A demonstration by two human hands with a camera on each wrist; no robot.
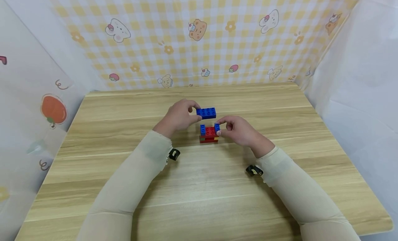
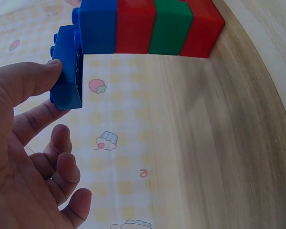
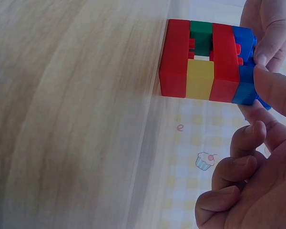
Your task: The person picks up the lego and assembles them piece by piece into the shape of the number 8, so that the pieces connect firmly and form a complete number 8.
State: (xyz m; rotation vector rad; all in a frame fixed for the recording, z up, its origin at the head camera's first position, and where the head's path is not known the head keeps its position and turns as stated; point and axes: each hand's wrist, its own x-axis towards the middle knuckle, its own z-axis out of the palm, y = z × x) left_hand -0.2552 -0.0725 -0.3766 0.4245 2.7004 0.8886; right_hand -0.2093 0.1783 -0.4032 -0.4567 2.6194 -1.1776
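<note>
My left hand (image 1: 178,117) pinches a long blue brick (image 1: 209,113) by its left end, studs up, between thumb and forefinger. The brick is above and just behind a small brick stack (image 1: 210,131) on the table. In the right wrist view the stack has two long red bricks (image 3: 175,57), with a green brick (image 3: 201,38) and a yellow brick (image 3: 200,78) between them. On top stand two small blue bricks, one at each end. My right hand (image 1: 240,131) grips the right small blue brick (image 3: 245,86) between thumb and forefinger; its other fingers are curled.
The stack stands on a wood-grain table (image 1: 199,185). A yellow checked cloth (image 1: 174,33) hangs behind the table's far edge, and white sheets (image 1: 351,61) hang at the sides. Small black devices (image 1: 174,154) are attached near both sleeve cuffs.
</note>
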